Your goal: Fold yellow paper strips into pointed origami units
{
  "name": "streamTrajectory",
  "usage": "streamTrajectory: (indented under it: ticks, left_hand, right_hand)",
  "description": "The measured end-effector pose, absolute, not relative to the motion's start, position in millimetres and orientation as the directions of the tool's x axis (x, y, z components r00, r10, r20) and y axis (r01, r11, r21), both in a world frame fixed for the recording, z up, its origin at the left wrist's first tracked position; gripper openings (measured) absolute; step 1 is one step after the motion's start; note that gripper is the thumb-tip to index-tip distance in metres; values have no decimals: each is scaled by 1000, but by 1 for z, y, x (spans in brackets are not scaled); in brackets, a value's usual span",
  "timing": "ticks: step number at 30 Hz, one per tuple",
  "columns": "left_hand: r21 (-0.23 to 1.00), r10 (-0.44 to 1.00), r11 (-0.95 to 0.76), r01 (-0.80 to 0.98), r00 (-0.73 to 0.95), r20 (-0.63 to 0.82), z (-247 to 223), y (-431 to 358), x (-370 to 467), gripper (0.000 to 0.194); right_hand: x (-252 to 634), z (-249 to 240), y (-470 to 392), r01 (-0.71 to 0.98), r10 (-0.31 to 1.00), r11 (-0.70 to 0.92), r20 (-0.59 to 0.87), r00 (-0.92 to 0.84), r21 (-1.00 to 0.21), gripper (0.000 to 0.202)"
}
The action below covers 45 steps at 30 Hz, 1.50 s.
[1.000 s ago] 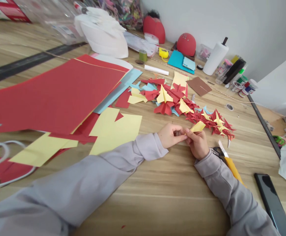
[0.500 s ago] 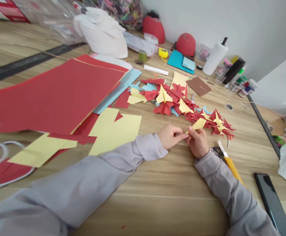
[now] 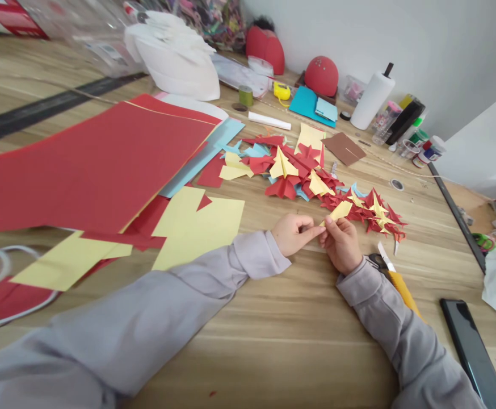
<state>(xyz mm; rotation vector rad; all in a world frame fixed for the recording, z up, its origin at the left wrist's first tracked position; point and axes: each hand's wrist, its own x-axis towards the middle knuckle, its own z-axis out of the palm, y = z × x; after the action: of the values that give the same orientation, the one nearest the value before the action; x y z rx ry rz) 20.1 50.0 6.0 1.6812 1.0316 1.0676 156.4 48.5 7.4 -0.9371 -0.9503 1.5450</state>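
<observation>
A small folded piece of yellow paper (image 3: 341,211) is held just above the table between my hands. My right hand (image 3: 342,243) pinches it between thumb and fingers, its wide end pointing up and away. At the narrow near end, my left hand (image 3: 295,233) has its thumb and fingertips closed on the paper's tip. Just beyond the hands lies a pile of small folded paper planes (image 3: 303,165), mostly red, with some yellow and light blue. Beside my right wrist rest an orange-handled knife (image 3: 402,290) and dark-handled scissors (image 3: 376,261), partly hidden by the sleeve.
Large red sheets (image 3: 99,159) cover the left side, with yellow sheets (image 3: 205,224) in front. A phone (image 3: 471,346) lies at the right. Along the back stand a white roll (image 3: 373,101), a yellow tape measure (image 3: 281,91), a red dome (image 3: 322,76) and several small jars.
My hands keep their grip on the yellow paper. Its upper end has tilted slightly to the left and down; otherwise the view only shifts a little.
</observation>
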Motion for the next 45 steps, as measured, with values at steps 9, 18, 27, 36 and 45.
streamTrajectory:
  ticks: [9, 18, 27, 36, 45]
  left_hand:
    - [963, 954, -234, 135, 223, 201, 7, 50, 19, 48]
    - [993, 930, -103, 54, 358, 76, 5, 52, 20, 33]
    - [931, 921, -302, 204, 315, 230, 6, 50, 18, 45]
    - [975, 952, -191, 116, 265, 155, 9, 49, 19, 41]
    - [973, 937, -218, 70, 293, 189, 11, 47, 20, 32]
  right_hand:
    - [160, 9, 51, -428, 985, -156, -106, -139, -890, 29]
    - [160, 9, 48, -358, 977, -130, -57, -208, -925, 30]
    - [158, 9, 45, -307, 982, -104, -49, -181, -946, 37]
    - [157, 11, 47, -336, 990, -89, -47, -133, -937, 37]
    - [160, 0, 45, -237, 976, -82, -29, -218, -968, 31]
